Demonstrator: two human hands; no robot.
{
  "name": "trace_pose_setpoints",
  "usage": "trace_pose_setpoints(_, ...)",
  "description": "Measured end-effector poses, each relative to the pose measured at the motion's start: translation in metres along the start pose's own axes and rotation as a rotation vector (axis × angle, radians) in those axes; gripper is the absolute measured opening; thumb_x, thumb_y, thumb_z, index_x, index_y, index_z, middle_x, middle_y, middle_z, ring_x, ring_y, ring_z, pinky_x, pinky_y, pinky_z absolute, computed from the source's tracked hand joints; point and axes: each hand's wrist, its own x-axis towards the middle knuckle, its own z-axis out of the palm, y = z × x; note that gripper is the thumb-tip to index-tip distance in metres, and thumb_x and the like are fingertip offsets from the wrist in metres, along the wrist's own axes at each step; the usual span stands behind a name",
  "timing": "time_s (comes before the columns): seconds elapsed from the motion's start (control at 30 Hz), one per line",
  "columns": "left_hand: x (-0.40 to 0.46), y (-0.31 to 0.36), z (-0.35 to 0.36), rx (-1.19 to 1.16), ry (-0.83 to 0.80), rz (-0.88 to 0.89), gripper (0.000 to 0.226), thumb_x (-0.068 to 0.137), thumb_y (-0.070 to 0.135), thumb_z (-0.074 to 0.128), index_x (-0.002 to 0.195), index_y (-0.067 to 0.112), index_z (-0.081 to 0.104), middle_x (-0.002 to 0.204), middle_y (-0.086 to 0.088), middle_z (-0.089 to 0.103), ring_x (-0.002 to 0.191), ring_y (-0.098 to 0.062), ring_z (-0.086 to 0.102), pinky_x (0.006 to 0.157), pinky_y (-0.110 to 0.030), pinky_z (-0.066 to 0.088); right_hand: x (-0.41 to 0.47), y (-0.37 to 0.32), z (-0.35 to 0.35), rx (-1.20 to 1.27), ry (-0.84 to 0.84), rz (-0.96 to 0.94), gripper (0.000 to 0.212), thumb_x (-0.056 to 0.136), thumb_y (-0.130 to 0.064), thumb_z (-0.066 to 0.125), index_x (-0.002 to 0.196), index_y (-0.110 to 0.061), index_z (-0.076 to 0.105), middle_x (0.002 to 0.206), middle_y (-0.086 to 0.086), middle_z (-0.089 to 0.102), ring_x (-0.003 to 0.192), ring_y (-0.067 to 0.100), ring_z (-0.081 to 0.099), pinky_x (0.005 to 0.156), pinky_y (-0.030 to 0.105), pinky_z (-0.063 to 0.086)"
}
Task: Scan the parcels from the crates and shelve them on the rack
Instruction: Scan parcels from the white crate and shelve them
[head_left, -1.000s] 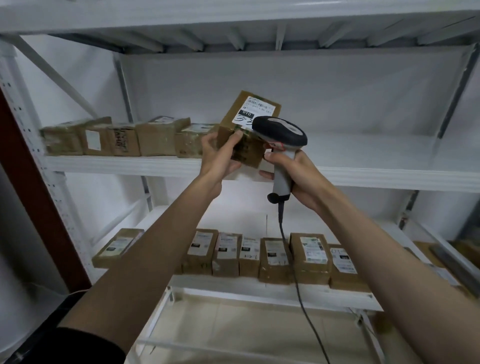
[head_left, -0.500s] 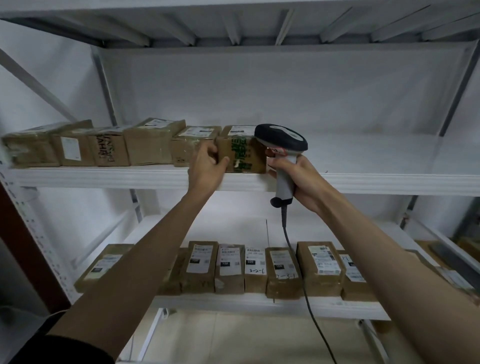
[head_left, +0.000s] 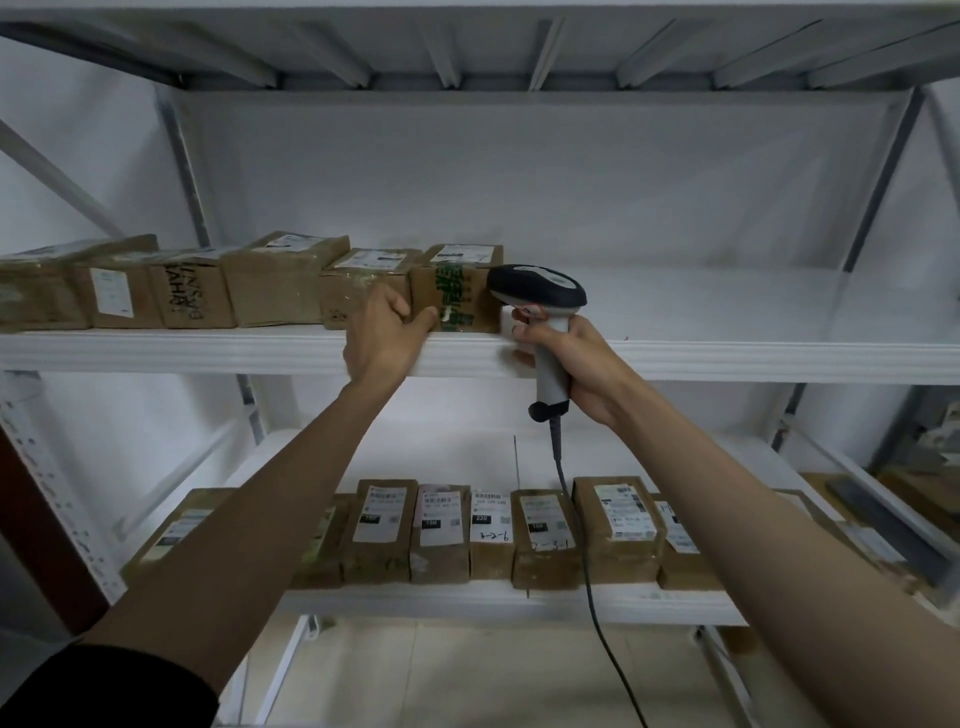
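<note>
A brown parcel with green-printed tape and a white label on top sits on the upper shelf of the white rack, last in a row of parcels. My left hand holds its lower left front corner, thumb on the front face, fingers curled by the edge. Just right of the parcel, my right hand grips the pale handle of a black-headed barcode scanner. Its head points left and overlaps the parcel's right edge. The scanner's cable hangs down.
Several taped parcels line the upper shelf to the left. The shelf surface right of the scanner shows no parcels. A row of labelled parcels stands on the lower shelf. Rack posts frame the sides. More goods lie at far right.
The parcel went from held tilted in the air beside the scanner to sitting flat on the upper shelf at the row's right end. My left hand slid down to its lower corner.
</note>
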Motion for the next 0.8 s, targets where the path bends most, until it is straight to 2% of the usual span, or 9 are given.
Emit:
trace_pose_setpoints(0.1, -0.024, -0.008, 0.000, -0.085, -0.010, 0.084, 0.026, 0.090, 0.039, 0.070, 0.085, 0.020, 0.053, 0.073, 0.011, 0.051, 0.068, -0.005, 0.048, 0.059, -0.029, 0.034, -0.024, 0.005, -0.014, 0.067, 0.016, -0.009, 0.031, 0.095, 0.000, 0.063, 0.126, -0.004, 0.063, 0.116, 0.004, 0.072, 0.115, 0.025, 0.067, 0.093, 0.036, 0.059)
trace_pose_setpoints(0.2, -0.061, -0.009, 0.008, -0.184, -0.032, 0.143, 0.021, 0.093, 0.028, 0.068, 0.086, 0.016, 0.053, 0.066, 0.010, 0.044, 0.061, -0.006, 0.045, 0.061, -0.028, 0.038, -0.059, 0.011, -0.033, 0.117, 0.065, 0.011, 0.028, 0.095, 0.000, 0.063, 0.123, 0.000, 0.064, 0.120, 0.011, 0.067, 0.121, 0.029, 0.065, 0.089, 0.037, 0.060)
trace_pose_setpoints(0.3, -0.107, -0.001, 0.026, -0.213, -0.060, 0.133, 0.016, 0.092, 0.022, 0.065, 0.086, 0.015, 0.052, 0.064, 0.006, 0.041, 0.061, -0.010, 0.045, 0.070, -0.031, 0.044, -0.102, 0.014, -0.058, 0.171, 0.111, 0.052, 0.019, 0.095, -0.002, 0.065, 0.114, -0.003, 0.064, 0.114, 0.015, 0.068, 0.104, 0.028, 0.071, 0.088, 0.040, 0.062)
trace_pose_setpoints(0.37, -0.142, 0.008, 0.040, -0.225, -0.118, 0.128, 0.015, 0.092, 0.023, 0.065, 0.086, 0.017, 0.052, 0.065, 0.006, 0.043, 0.060, -0.007, 0.045, 0.067, -0.029, 0.044, -0.136, 0.016, -0.081, 0.187, 0.139, 0.080, 0.014, 0.095, -0.003, 0.066, 0.109, -0.004, 0.064, 0.108, 0.014, 0.070, 0.097, 0.026, 0.073, 0.087, 0.039, 0.062)
trace_pose_setpoints(0.47, -0.203, 0.024, 0.064, -0.224, -0.261, 0.134, 0.014, 0.092, 0.025, 0.066, 0.086, 0.022, 0.054, 0.067, 0.007, 0.049, 0.057, -0.001, 0.047, 0.060, -0.025, 0.039, -0.194, 0.023, -0.121, 0.211, 0.180, 0.147, 0.011, 0.095, -0.004, 0.065, 0.106, -0.004, 0.064, 0.102, 0.014, 0.072, 0.090, 0.025, 0.073, 0.085, 0.039, 0.062)
trace_pose_setpoints(0.53, -0.248, 0.037, 0.081, -0.208, -0.375, 0.124, 0.012, 0.093, 0.027, 0.065, 0.087, 0.022, 0.056, 0.072, 0.007, 0.054, 0.059, 0.001, 0.050, 0.061, -0.026, 0.041, -0.236, 0.030, -0.149, 0.240, 0.205, 0.181, 0.008, 0.095, -0.002, 0.063, 0.104, -0.002, 0.063, 0.097, 0.015, 0.070, 0.085, 0.024, 0.070, 0.083, 0.038, 0.061)
trace_pose_setpoints(0.63, -0.322, 0.058, 0.108, -0.196, -0.571, 0.121, 0.012, 0.093, 0.031, 0.059, 0.087, 0.021, 0.060, 0.077, 0.008, 0.062, 0.062, 0.005, 0.054, 0.062, -0.025, 0.043, -0.308, 0.043, -0.189, 0.257, 0.280, 0.209, 0.004, 0.096, 0.000, 0.061, 0.097, -0.003, 0.063, 0.088, 0.013, 0.067, 0.073, 0.021, 0.066, 0.071, 0.032, 0.060)
trace_pose_setpoints(0.73, -0.397, 0.075, 0.133, -0.193, -0.792, 0.137, 0.013, 0.098, 0.018, 0.056, 0.088, 0.016, 0.064, 0.084, 0.002, 0.065, 0.072, -0.003, 0.057, 0.069, -0.027, 0.045, -0.379, 0.058, -0.226, 0.240, 0.370, 0.299, 0.004, 0.097, -0.001, 0.061, 0.100, -0.003, 0.062, 0.086, 0.012, 0.068, 0.069, 0.019, 0.066, 0.064, 0.031, 0.060)
trace_pose_setpoints(0.8, -0.443, 0.086, 0.147, -0.173, -0.921, 0.125, 0.009, 0.096, 0.020, 0.063, 0.092, 0.013, 0.066, 0.082, 0.003, 0.065, 0.069, -0.006, 0.057, 0.067, -0.029, 0.048, -0.425, 0.067, -0.247, 0.276, 0.425, 0.339, 0.004, 0.098, 0.000, 0.059, 0.101, -0.003, 0.058, 0.085, 0.013, 0.062, 0.065, 0.019, 0.061, 0.056, 0.027, 0.051)
